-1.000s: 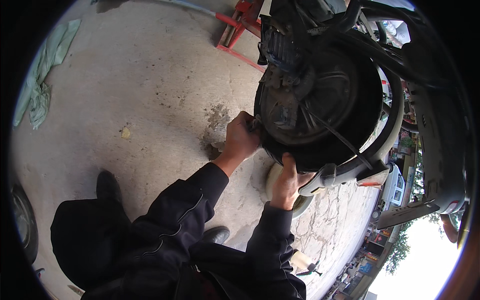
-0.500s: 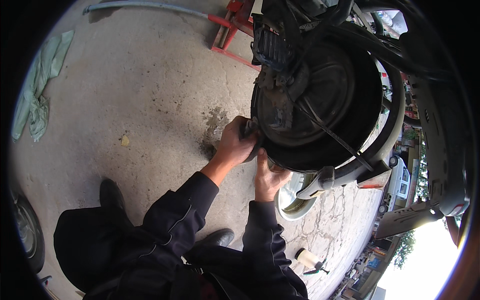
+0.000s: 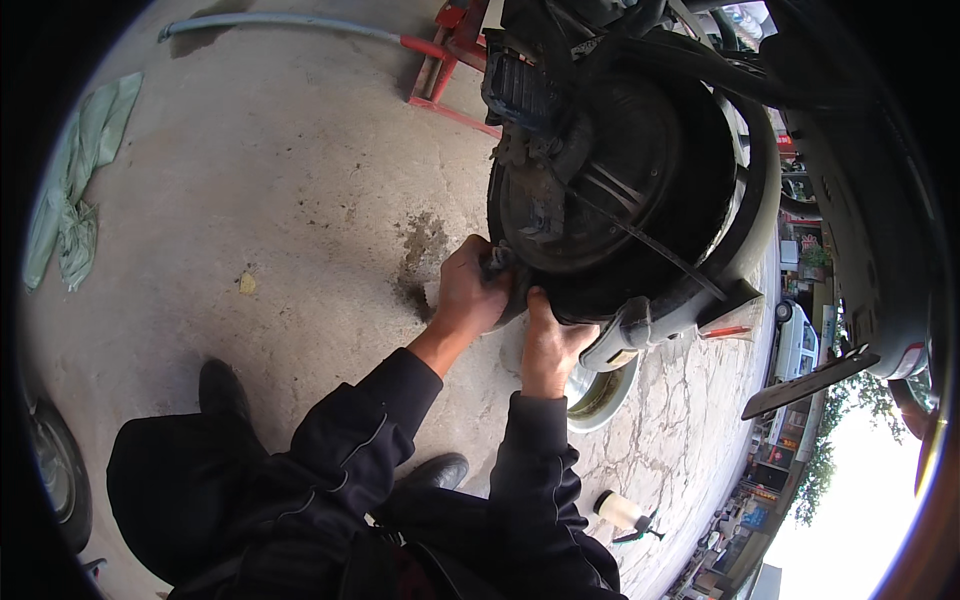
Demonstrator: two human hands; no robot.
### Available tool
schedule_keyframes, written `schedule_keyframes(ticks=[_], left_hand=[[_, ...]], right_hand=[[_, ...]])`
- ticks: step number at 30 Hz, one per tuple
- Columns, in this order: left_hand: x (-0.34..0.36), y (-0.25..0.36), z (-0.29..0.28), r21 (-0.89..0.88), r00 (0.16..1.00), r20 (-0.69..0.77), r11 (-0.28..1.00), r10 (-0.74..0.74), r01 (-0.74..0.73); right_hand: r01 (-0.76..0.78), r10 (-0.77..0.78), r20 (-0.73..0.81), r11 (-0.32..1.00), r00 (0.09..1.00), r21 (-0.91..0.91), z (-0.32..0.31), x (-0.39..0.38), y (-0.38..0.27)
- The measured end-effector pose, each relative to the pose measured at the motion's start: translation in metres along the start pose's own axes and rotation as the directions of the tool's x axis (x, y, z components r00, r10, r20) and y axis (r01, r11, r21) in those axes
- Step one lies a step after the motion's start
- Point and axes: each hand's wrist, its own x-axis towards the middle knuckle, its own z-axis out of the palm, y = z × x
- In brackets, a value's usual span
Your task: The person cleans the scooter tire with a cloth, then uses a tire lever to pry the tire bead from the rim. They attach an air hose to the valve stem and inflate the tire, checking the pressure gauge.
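Note:
A dark two-wheeler wheel with a hub (image 3: 605,160) and black tyre (image 3: 610,285) fills the upper middle, under the vehicle's frame and black cables. My left hand (image 3: 470,285) has its fingers curled at the tyre's lower left edge, around dark material and beside a small greyish piece; exactly what it grips is unclear. Just to its right, my right hand (image 3: 550,340) grips the tyre's lower edge, thumb raised on the near side and fingers partly hidden. A curved grey fender (image 3: 750,210) runs around the wheel's right, its lower end beside my right hand.
A red metal stand (image 3: 430,75) with a long bar is at the top. A green sheet (image 3: 95,170) lies left, another wheel (image 3: 55,460) at lower left. A basin of liquid (image 3: 600,405) is below the tyre, a pump bottle (image 3: 620,510) nearby. A white vehicle (image 3: 795,345) stands beyond.
My right hand shifted left toward my left hand, then slightly back right; both stay at the tyre's edge. The wheel appears farther left in view, and more of the basin shows.

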Motion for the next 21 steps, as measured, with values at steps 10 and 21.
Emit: schedule_keyframes(ticks=[10, 21], left_hand=[[0.034, -0.025, 0.009, 0.124, 0.984, -0.138, 0.988, 0.112, -0.095], [0.01, 0.007, -0.007, 0.131, 1.0, 0.027, 0.991, 0.012, -0.015]], right_hand=[[0.204, -0.219, -0.027, 0.941, 0.975, -0.271, -0.01, 0.003, -0.024], [0.18, -0.181, 0.025, 0.983, 0.983, 0.045, 0.011, -0.006, 0.026]])
